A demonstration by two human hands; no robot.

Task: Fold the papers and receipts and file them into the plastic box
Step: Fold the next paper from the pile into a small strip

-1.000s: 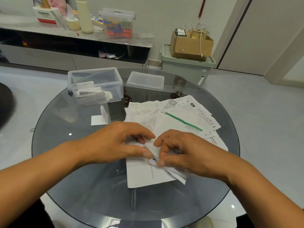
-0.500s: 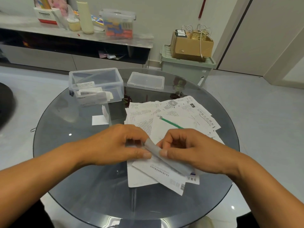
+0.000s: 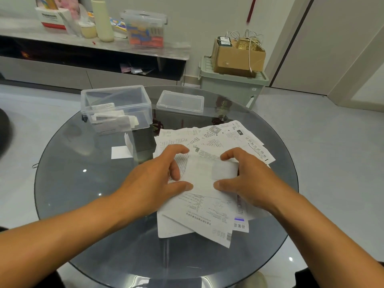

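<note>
A loose pile of printed papers and receipts (image 3: 209,213) lies on the round glass table (image 3: 79,183). On top of the pile, a white sheet (image 3: 204,175) is folded over, blank side up. My left hand (image 3: 158,177) pinches its left edge and my right hand (image 3: 243,177) pinches its right edge, thumbs pressing near the fold. The clear plastic box (image 3: 116,109) stands open at the far left of the table, with several folded papers inside.
The box's clear lid (image 3: 180,102) lies to the right of the box. A small white slip (image 3: 120,152) lies on the glass below the box. Beyond the table stand a green bin (image 3: 230,84) with a cardboard box (image 3: 236,55), and a low shelf unit.
Both hands have lifted a sheet's near edge and turned it over away from me. The hands have moved apart and further up the pile, and the sheet now lies folded.
</note>
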